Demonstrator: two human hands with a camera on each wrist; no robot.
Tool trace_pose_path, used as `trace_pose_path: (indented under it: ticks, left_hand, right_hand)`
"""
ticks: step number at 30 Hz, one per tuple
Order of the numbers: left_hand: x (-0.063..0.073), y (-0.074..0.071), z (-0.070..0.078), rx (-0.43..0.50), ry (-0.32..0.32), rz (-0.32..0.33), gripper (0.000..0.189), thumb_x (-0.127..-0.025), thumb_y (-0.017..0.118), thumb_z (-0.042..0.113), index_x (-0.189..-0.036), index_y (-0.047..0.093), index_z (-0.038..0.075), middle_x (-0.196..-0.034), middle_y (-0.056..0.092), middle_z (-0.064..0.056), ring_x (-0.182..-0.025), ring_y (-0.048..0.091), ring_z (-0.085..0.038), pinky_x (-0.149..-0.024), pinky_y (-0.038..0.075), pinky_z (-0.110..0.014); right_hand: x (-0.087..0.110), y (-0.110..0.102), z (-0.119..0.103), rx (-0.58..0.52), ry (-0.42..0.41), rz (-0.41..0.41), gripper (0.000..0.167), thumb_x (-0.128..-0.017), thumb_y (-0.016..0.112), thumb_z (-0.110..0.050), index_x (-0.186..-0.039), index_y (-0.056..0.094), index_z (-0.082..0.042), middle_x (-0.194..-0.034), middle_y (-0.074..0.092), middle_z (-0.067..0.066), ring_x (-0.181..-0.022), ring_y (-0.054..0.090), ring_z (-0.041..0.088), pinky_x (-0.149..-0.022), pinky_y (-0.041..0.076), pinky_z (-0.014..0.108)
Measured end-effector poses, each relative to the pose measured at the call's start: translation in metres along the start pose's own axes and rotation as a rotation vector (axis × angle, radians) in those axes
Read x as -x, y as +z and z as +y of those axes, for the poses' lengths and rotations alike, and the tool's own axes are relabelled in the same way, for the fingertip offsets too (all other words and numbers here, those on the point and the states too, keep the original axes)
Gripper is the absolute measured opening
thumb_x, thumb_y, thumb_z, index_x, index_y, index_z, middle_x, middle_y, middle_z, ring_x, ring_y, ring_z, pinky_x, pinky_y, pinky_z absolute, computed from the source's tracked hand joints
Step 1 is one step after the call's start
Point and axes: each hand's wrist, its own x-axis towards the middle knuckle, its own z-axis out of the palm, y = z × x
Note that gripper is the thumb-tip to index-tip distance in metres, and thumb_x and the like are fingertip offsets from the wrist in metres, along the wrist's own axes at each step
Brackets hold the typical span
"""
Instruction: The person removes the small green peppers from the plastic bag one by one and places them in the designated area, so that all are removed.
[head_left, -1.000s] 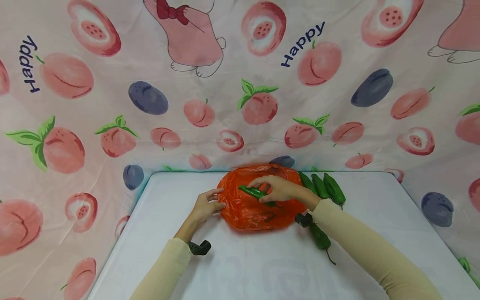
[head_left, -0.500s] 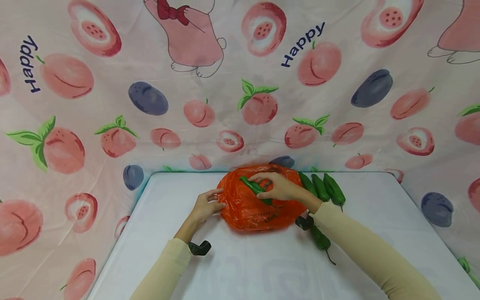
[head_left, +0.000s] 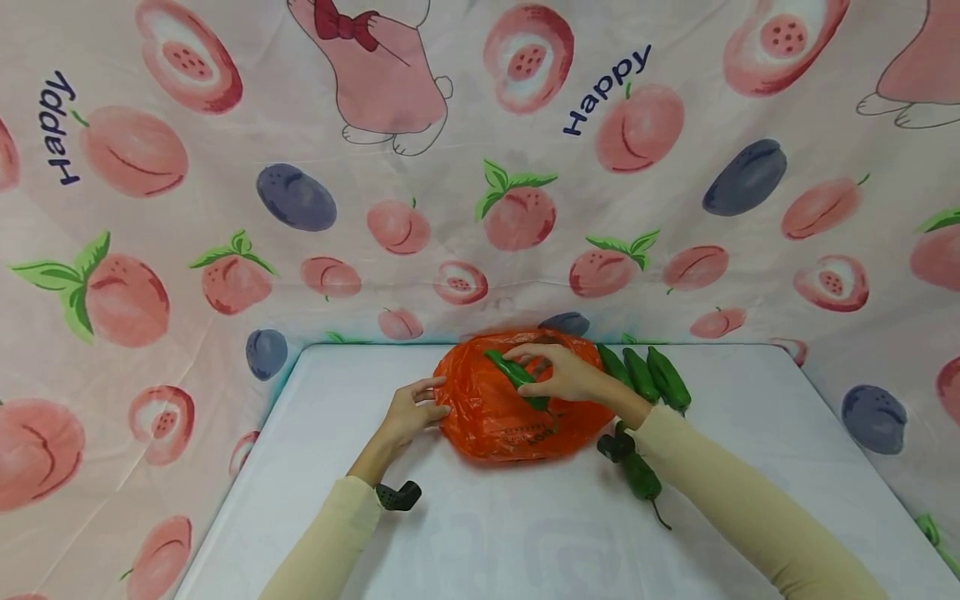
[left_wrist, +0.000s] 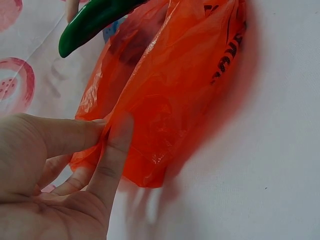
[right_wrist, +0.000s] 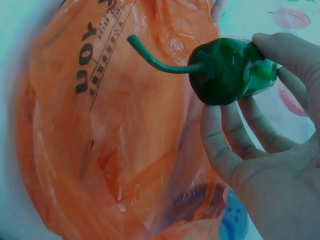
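An orange-red plastic bag (head_left: pixel 480 425) with dark print stands at the back middle of the white table. My left hand (head_left: pixel 408 414) pinches the bag's left edge between thumb and fingers, as the left wrist view shows at the bag's rim (left_wrist: pixel 112 117). Over the bag, my right hand (head_left: pixel 562 375) holds a green pepper (head_left: pixel 513 372) between thumb and fingertips. In the right wrist view that pepper (right_wrist: pixel 215 72) has its curved stem pointing away from the palm, toward the bag's printed side. Whether anything lies inside the bag cannot be seen.
Several green peppers (head_left: pixel 667 379) lie at the back right, beside the bag, one partly hidden by the right forearm. Another pepper (head_left: pixel 640 477) rests nearer, under the right wrist. A fruit-print cloth (head_left: pixel 461 200) rises behind the table (head_left: pixel 465 533).
The right hand has turned the pepper from nearly level to a steeper slant and shifted slightly right. My left hand keeps its place on the bag.
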Motion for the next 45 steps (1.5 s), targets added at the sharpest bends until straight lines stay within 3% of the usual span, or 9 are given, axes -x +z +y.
trace_pose_path:
  ticks: [6, 17, 29, 36, 45]
  left_hand:
    - [0.0, 0.0, 0.0, 0.0, -0.016, 0.0, 0.055, -0.089, 0.071, -0.011, -0.142, 0.059, 0.0, -0.113, 0.06, -0.02, -0.079, 0.067, -0.018, -0.071, 0.063, -0.034]
    - [-0.001, -0.001, 0.002, 0.008, -0.015, 0.003, 0.055, -0.088, 0.071, -0.011, -0.141, 0.059, 0.0, -0.112, 0.061, -0.019, -0.078, 0.068, -0.017, -0.071, 0.063, -0.035]
    - [0.0, -0.004, 0.0, 0.001, -0.022, 0.003, 0.054, -0.089, 0.071, -0.009, -0.141, 0.06, 0.001, -0.116, 0.06, -0.021, -0.081, 0.067, -0.018, -0.073, 0.063, -0.035]
    - [0.001, -0.004, 0.002, -0.012, -0.014, 0.004, 0.054, -0.09, 0.071, -0.009, -0.142, 0.059, 0.001, -0.116, 0.06, -0.021, -0.081, 0.067, -0.017, -0.073, 0.063, -0.035]
    - [0.0, -0.004, 0.001, 0.001, -0.013, -0.005, 0.054, -0.091, 0.071, -0.007, -0.143, 0.058, 0.001, -0.118, 0.059, -0.022, -0.084, 0.068, -0.018, -0.077, 0.063, -0.038]
  right_hand:
    - [0.009, -0.006, -0.005, 0.029, 0.023, 0.024, 0.057, -0.09, 0.082, -0.025, -0.142, 0.06, -0.02, -0.129, 0.062, 0.01, -0.109, 0.064, 0.028, -0.092, 0.058, 0.047]
    - [0.032, -0.023, -0.009, 0.043, -0.017, 0.067, 0.056, -0.089, 0.082, -0.02, -0.141, 0.061, -0.016, -0.129, 0.064, 0.012, -0.111, 0.064, 0.031, -0.093, 0.057, 0.05]
    - [0.066, -0.042, -0.015, 0.055, 0.01, 0.117, 0.058, -0.089, 0.082, -0.026, -0.143, 0.06, -0.022, -0.131, 0.064, 0.009, -0.113, 0.062, 0.027, -0.086, 0.059, 0.039]
    - [0.085, -0.051, -0.012, 0.074, 0.035, 0.159, 0.058, -0.089, 0.083, -0.025, -0.142, 0.061, -0.018, -0.125, 0.065, 0.01, -0.097, 0.062, 0.026, -0.077, 0.059, 0.033]
    - [0.111, -0.059, -0.004, 0.069, 0.043, 0.195, 0.057, -0.089, 0.082, -0.021, -0.142, 0.06, -0.018, -0.124, 0.065, 0.01, -0.098, 0.065, 0.026, -0.078, 0.06, 0.032]
